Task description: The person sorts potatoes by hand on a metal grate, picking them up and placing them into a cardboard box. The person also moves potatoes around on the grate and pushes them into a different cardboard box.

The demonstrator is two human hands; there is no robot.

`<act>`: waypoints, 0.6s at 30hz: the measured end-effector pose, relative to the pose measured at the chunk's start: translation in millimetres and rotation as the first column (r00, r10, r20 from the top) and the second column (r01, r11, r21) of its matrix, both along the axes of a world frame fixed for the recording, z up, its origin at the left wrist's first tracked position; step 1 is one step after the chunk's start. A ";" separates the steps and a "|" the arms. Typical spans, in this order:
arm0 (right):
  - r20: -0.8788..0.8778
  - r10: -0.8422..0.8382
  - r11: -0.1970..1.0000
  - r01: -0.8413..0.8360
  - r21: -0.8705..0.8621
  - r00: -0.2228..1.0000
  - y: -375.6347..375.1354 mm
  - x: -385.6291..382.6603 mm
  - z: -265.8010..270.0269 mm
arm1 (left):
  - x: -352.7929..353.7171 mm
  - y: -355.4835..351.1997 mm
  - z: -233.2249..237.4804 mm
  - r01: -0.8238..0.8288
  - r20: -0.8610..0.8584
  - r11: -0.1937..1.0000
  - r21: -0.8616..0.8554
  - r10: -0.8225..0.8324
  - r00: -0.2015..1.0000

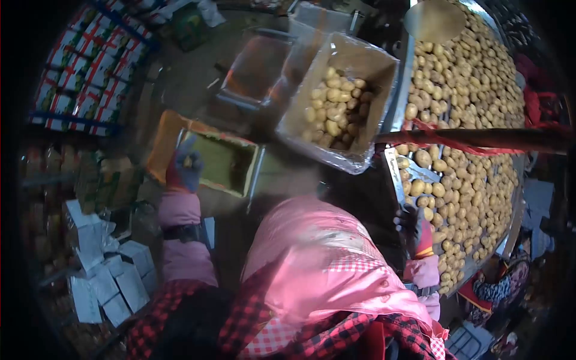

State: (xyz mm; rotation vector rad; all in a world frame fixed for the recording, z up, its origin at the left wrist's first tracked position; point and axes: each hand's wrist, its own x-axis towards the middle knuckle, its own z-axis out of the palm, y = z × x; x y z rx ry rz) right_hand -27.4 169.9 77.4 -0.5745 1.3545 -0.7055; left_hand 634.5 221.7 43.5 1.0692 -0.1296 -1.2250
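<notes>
My left hand (189, 167), in a grey glove with a red cuff, is at the left above the rim of a yellow-orange crate (252, 165). Its fingers curl around a small tan thing that looks like a potato (188, 161), mostly covered by the glove. At the metal edge of the sorting table, my right hand (414, 228) wears a dark glove with a red and yellow cuff. Its fingers are bent and somewhat apart, and I see nothing in them. Many potatoes (462, 192) lie on the table beside it.
A plastic-lined carton (378, 78) partly filled with potatoes stands against the table. A brown pole (480, 139) with red ties crosses over the table. Another crate (255, 69) stands farther off. White boxes (111, 282) lie at left, near stacked printed cartons (90, 72). Another person (501, 288) is at lower right.
</notes>
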 end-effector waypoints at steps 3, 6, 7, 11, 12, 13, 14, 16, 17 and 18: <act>0.042 -0.018 1.000 0.017 0.019 0.999 0.4 -3.0 -2.3 | 17.3 1.8 -50.8 0.049 0.414 0.968 0.247 -0.151 0.897; -0.045 -0.084 0.996 0.085 0.015 0.995 11.3 -0.4 18.5 | 41.5 1.6 -119.3 -0.052 0.745 0.837 0.545 -0.455 0.487; -0.013 -0.097 0.995 0.097 0.007 0.995 17.1 -8.0 20.3 | 49.8 0.0 -146.6 -0.008 0.789 0.831 0.556 -0.525 0.318; -0.124 -0.126 0.981 0.105 -0.166 0.984 57.7 -40.2 -1.1 | 13.8 -49.9 -187.2 0.538 0.794 0.718 0.443 -0.593 0.138; -0.093 -0.263 0.949 0.240 -0.206 0.960 72.8 -42.9 -8.4 | -26.9 -78.6 -148.4 0.609 0.630 0.638 0.470 -0.726 0.275; -0.089 -0.360 0.922 0.339 -0.184 0.929 82.1 -41.2 -6.6 | -71.0 -107.9 -104.7 0.659 0.428 0.566 0.495 -0.819 0.382; -0.074 -0.442 0.890 0.427 -0.158 0.894 86.8 -37.4 -5.9 | -109.8 -128.2 -62.6 0.718 0.095 0.395 0.573 -0.902 0.421; -0.074 -0.562 0.826 0.553 -0.110 0.824 102.3 -39.3 -9.4 | -186.2 -158.5 -15.2 0.800 0.128 0.232 0.553 -0.973 0.193; -0.089 -0.603 0.797 0.597 -0.090 0.793 108.5 -39.1 -11.6 | -216.6 -172.4 -3.5 0.850 0.075 0.103 0.516 -0.994 0.075; -0.075 -0.632 0.775 0.627 -0.083 0.771 122.7 -43.1 -17.2 | -248.6 -169.2 17.9 0.911 0.069 0.031 0.412 -0.998 0.003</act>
